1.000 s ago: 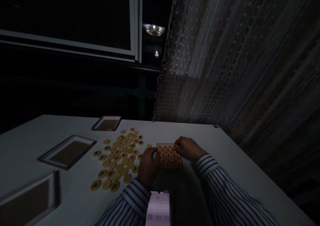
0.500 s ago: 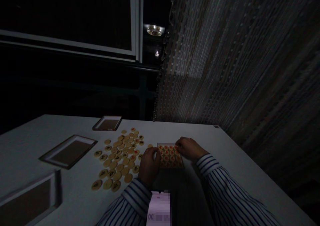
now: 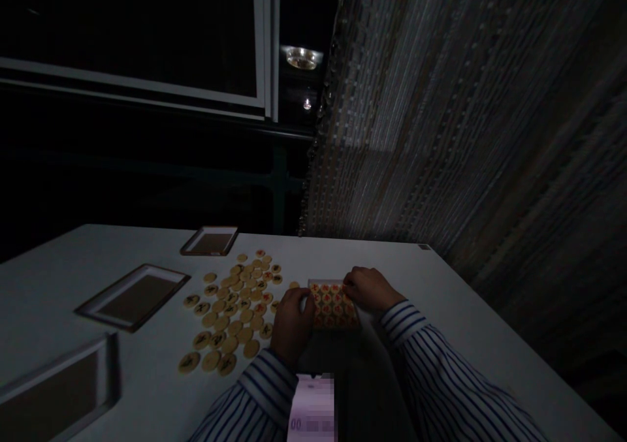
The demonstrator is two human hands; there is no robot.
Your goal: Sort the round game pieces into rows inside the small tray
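A dim room, seen from above a pale white bench. Near its front edge sits a small square tray packed with round cream discs marked in red — every other place here is given from that tray.

The left hand, in a blue-and-white striped sleeve, is curled against the tray's left edge and touches it. The right hand has its fingertips bunched on the tray's far right corner. The light is too low to tell whether either hand truly grips the tray or only presses on it.

Left of the tray lies a loose spread of matching cream discs, some marked in black, some in red. Further left are three flat white-rimmed frames with brown centres. Behind and to the right of the tray hangs a ribbed grey curtain.

Handling this well likely means keeping the tray flat on the bench, steadying it from both sides at once, and pressing lightly — the packed discs look apt to pop out of their rows if one corner lifts.
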